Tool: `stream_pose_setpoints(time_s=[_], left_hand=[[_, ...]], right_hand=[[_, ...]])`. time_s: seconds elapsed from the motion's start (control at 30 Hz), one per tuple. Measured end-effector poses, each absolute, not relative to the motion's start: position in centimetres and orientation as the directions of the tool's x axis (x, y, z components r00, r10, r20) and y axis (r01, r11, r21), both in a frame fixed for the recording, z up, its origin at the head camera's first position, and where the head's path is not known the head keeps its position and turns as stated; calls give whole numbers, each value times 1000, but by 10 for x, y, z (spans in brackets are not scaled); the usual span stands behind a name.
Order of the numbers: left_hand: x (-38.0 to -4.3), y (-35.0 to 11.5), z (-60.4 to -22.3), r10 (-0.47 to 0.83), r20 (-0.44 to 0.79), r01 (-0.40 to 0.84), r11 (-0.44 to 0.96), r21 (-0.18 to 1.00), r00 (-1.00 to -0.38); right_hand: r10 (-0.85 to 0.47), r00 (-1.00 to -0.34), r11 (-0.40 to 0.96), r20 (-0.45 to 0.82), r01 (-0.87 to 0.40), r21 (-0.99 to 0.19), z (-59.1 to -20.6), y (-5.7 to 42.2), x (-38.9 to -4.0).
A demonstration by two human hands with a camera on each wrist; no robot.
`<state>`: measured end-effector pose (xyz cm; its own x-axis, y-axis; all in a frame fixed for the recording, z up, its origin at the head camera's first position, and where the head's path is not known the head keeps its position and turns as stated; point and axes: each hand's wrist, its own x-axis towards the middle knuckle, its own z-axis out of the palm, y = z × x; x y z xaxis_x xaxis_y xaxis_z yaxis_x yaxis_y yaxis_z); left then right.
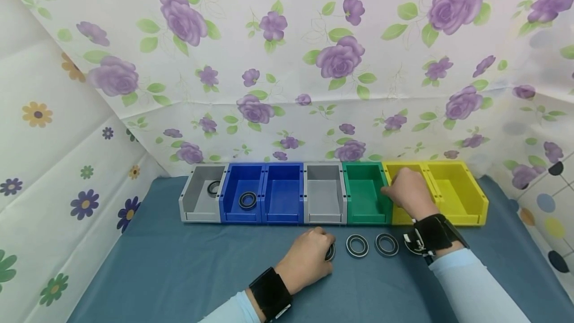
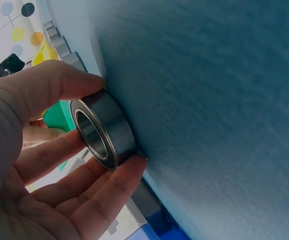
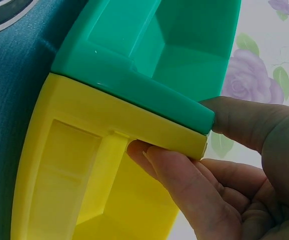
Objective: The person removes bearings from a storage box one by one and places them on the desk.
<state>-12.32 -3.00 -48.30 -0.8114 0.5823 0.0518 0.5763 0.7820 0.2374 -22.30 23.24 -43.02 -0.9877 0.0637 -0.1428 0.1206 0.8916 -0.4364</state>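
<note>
My left hand (image 1: 314, 255) pinches a steel bearing ring (image 2: 104, 127) between thumb and fingers. The ring stands on edge on the blue cloth (image 2: 209, 100) and is mostly hidden behind the hand in the head view. My right hand (image 1: 405, 188) reaches over the row of bins. It grips the adjoining walls of the green bin (image 3: 184, 55) and the first yellow bin (image 3: 69, 165), with the thumb (image 3: 244, 120) on the green side and the fingers (image 3: 169, 170) inside the yellow one.
Two more rings (image 1: 357, 245) (image 1: 386, 244) lie flat between my hands, and a third (image 1: 409, 247) shows partly under my right wrist. The left grey bin (image 1: 197, 198) and first blue bin (image 1: 233, 188) each hold one ring. Flowered cloth walls stand behind and at the sides.
</note>
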Motion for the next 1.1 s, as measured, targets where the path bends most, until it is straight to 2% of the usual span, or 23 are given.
stream_pose_setpoints(time_s=[0.73, 0.93, 1.1], left_hand=[[-123, -33, -479, 575, 15, 559, 788, 260, -818], [-129, -41, -462, 570, 132, 582, 765, 276, -811], [-138, -54, -443, 490, 262, 553, 773, 311, -832]], right_hand=[[65, -987, 891, -148, 124, -437, -429, 233, -223], [76, -986, 892, -148, 133, -432, -429, 233, -223], [79, -984, 891, -162, 143, -430, -428, 232, -223]])
